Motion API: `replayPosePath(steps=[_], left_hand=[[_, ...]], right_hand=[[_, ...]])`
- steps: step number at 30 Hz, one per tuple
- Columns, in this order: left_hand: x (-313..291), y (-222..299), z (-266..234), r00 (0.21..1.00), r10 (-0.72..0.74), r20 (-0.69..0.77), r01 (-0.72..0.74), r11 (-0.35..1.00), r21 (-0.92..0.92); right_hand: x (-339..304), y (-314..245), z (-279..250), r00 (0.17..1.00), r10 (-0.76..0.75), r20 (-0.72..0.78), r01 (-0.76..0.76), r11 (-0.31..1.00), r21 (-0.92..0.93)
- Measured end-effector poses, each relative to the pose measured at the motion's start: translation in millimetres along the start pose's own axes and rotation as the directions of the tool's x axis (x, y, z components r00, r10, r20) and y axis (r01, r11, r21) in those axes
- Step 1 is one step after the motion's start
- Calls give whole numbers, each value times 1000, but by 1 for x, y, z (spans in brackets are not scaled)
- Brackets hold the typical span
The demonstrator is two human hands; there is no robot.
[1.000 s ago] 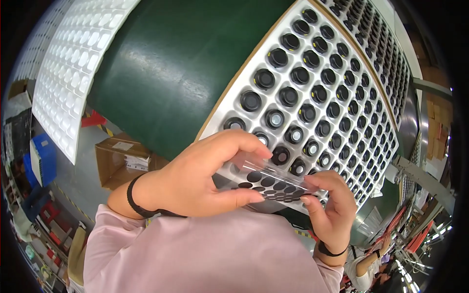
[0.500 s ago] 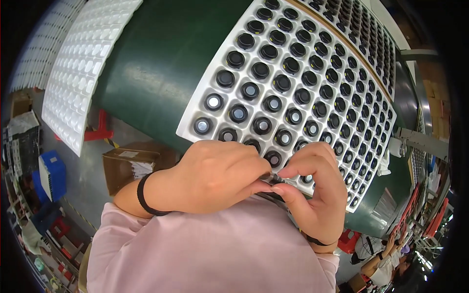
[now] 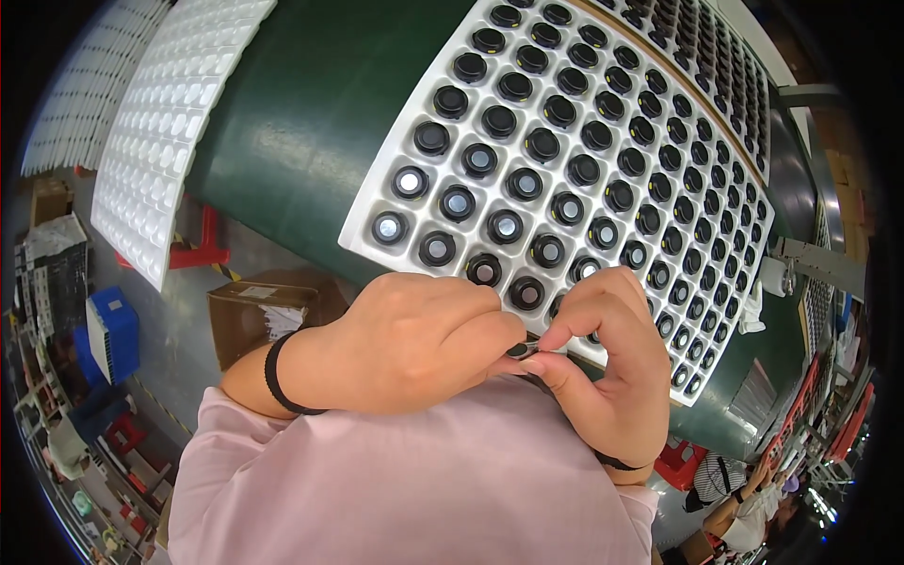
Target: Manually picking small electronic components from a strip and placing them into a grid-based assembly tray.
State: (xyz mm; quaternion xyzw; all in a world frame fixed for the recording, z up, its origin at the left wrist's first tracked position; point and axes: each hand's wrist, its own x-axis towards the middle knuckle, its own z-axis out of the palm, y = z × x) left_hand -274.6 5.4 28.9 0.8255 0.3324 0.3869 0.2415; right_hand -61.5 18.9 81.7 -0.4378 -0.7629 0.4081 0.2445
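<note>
My left hand (image 3: 410,344) and my right hand (image 3: 610,363) meet in front of my chest, just over the near edge of a white moulded tray (image 3: 356,234). Thumb and forefinger of each hand are pinched around a small dark and shiny piece (image 3: 520,350). Fingers cover most of it, so its kind cannot be made out. Round black parts (image 3: 498,121) fill the tray's pockets in rows. Those in the nearer rows have a pale, shiny disc (image 3: 390,227) in the middle; farther ones look dark on top.
The tray lies on a green work surface (image 3: 292,141). Another filled tray (image 3: 720,71) stands beyond a brown strip. To the left are an unfilled white tray (image 3: 155,141) and stacked trays (image 3: 80,94). A cardboard box (image 3: 250,320), blue bin (image 3: 113,334) and red stool (image 3: 202,247) are below.
Both hands stay pinched together at nearly the same place, with the fingers shifted slightly on the small piece. The tray and surroundings sit a little differently in view.
</note>
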Motion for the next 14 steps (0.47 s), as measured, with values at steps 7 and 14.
replayPosePath(steps=[7,14], left_hand=[[2,0,-3,999,-16,28,17,1000,-16],[1,-2,-4,1000,-19,6,19,999,-48]], right_hand=[[-2,0,1,1000,17,-26,-17,999,30],[-2,3,3,998,48,-46,-45,997,69]])
